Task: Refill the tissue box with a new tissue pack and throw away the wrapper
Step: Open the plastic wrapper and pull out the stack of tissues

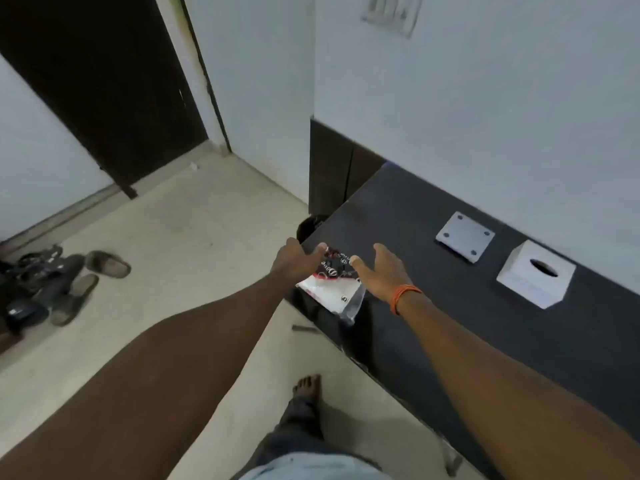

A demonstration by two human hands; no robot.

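- Dark grey stone makes up the counter (433, 271), which runs along a pale wall (485, 116) and ends at a left corner above the floor.
- Cream tiles cover the floor (194, 244); a dark door (104, 91) stands at the far left, and sandals (69, 282) lie heaped near it.
- A white tissue box (535, 278) sits near the counter's back edge by the wall, its oval slot facing up.
- Just left of it, also near the back edge, lies a flat grey plate (465, 236) with four holes.
- The wrapper (334, 285), clear plastic with black, red and white print, hangs over the counter's front edge near the left corner.
- The left hand (294, 259) pinches the wrapper's top; the right hand (382, 271), an orange thread at its wrist, has fingers spread open and only the tips touch it.
- Past the corner, below the hands, a dark round bin (310, 226) partly shows.
- A bare foot (307, 384) stands on the open floor beside the front edge.
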